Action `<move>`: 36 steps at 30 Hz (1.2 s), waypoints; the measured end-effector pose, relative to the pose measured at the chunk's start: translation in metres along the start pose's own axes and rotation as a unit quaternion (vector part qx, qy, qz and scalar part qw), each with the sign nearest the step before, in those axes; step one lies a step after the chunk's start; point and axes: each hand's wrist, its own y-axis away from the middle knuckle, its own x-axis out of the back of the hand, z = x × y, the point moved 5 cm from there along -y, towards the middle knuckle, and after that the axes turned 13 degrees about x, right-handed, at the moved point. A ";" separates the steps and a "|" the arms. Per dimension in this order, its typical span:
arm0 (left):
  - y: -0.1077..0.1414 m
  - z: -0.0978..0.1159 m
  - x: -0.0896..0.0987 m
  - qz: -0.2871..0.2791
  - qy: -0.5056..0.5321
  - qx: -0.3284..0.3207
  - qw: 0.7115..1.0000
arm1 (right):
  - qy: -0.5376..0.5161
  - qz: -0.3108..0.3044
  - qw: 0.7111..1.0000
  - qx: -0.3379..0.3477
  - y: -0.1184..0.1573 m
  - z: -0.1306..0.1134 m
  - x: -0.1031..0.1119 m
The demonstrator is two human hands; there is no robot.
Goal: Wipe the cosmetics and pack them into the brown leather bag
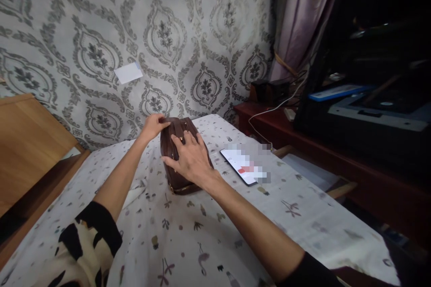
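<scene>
A dark brown bag (pixel 182 178) with gold-coloured zips lies on the white patterned sheet (pixel 188 237). My left hand (pixel 155 126) is at the bag's far left corner, with thumb and fingers around its edge. Across the top of the bag lies my right hand (pixel 191 154), its fingers spread and pointing away from me. A phone (pixel 240 166) with a lit screen, partly pixelated, rests on the sheet to the right of the bag.
Wooden board (pixel 33 143) at the left. Patterned wall (pixel 161 31) behind, with a white switch plate or card (pixel 128 73). Dark red furniture (pixel 269 119) on the right carries a cable (pixel 266 111); an open drawer (pixel 310 168) adjoins the sheet.
</scene>
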 end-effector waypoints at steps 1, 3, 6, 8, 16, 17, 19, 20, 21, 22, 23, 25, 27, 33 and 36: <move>0.001 -0.001 0.000 -0.001 -0.006 -0.001 1.000 | 0.002 0.002 1.000 0.001 0.000 0.000 -0.001; 0.003 -0.002 0.001 0.000 -0.020 -0.002 1.000 | 0.006 0.011 1.000 0.005 0.000 0.001 -0.004; 0.005 -0.004 0.001 0.011 -0.045 0.004 0.999 | 0.013 0.034 0.999 0.010 0.000 0.002 -0.009; 0.006 -0.003 0.001 0.024 -0.063 0.008 0.998 | 0.015 0.051 0.998 0.016 0.000 0.003 -0.011; 0.007 0.003 -0.002 0.056 -0.132 0.011 0.990 | 0.009 0.079 0.996 0.041 0.000 0.003 -0.013; 0.008 0.004 -0.002 0.055 -0.138 0.010 0.989 | 0.009 0.080 0.996 0.041 0.000 0.003 -0.013; 0.008 0.005 -0.002 0.053 -0.146 0.010 0.988 | 0.011 0.082 0.996 0.039 0.000 0.003 -0.012; 0.009 0.005 -0.003 0.051 -0.149 0.009 0.987 | 0.012 0.082 0.996 0.038 0.000 0.003 -0.012; 0.009 0.005 -0.003 0.049 -0.152 0.009 0.987 | 0.012 0.082 0.996 0.038 0.001 0.003 -0.012; 0.010 0.005 -0.002 0.047 -0.154 0.009 0.987 | 0.013 0.081 0.996 0.038 0.001 0.003 -0.012; 0.010 0.005 -0.002 0.044 -0.156 0.008 0.987 | 0.013 0.080 0.996 0.038 0.001 0.003 -0.012; 0.012 0.006 -0.002 0.039 -0.159 0.007 0.987 | 0.014 0.077 0.996 0.038 0.001 0.003 -0.012; 0.013 0.008 -0.001 0.033 -0.159 0.004 0.987 | 0.014 0.078 0.996 0.037 0.001 0.003 -0.013; 0.017 0.012 0.001 0.010 -0.149 -0.005 0.989 | 0.014 0.075 0.996 0.038 0.000 0.004 -0.012; 0.019 0.014 0.002 -0.005 -0.141 -0.010 0.990 | 0.014 0.077 0.996 0.038 0.001 0.004 -0.012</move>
